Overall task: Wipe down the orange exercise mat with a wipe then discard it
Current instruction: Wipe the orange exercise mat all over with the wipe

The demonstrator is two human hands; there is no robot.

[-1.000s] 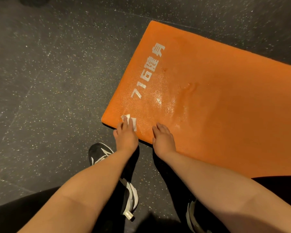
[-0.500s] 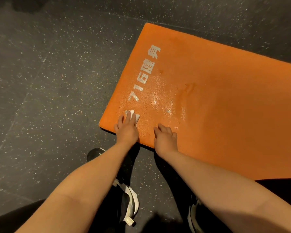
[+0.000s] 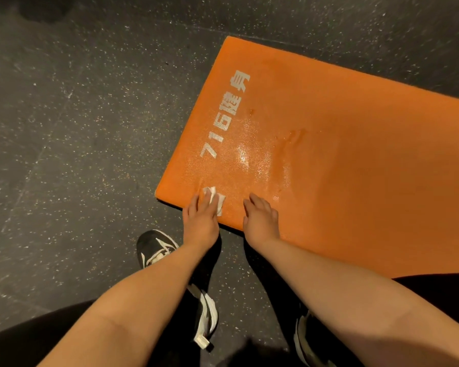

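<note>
Head view: a dark speckled floor [image 3: 64,154] fills the frame from 9 o'clock up to 12 o'clock. Black trousers [image 3: 24,345] show at the 7 o'clock corner. A black-and-white left shoe [image 3: 152,245] stands on the floor at 7 o'clock of the left hand, partly hidden under the left forearm.

The left hand [image 3: 200,221] lies palm down across the near edge of the orange mat [image 3: 355,181], at the mat's 7 o'clock corner. Its grip is released: the fingers are straight and flat, pressing the white wipe [image 3: 211,194] onto the mat. The crumpled wipe shows past the fingertips at 12 o'clock and beside them at 2 o'clock.

White lettering [image 3: 223,120] that begins with "716" runs along the mat's short edge, at 12 o'clock from the wipe. A wet sheen [image 3: 249,160] glistens on the surface at 3 o'clock of the lettering.

The right hand [image 3: 261,221] sits at 3 o'clock of the left hand, near it but apart, palm down on the same near edge. Its grip is released too, with the fingers loosely spread and resting on the bare mat, holding nothing.

The mat lies flat on the floor and stretches off toward 3 o'clock, out of the frame. The right shoe [image 3: 304,348] shows in part at 6 o'clock, under the right forearm.
</note>
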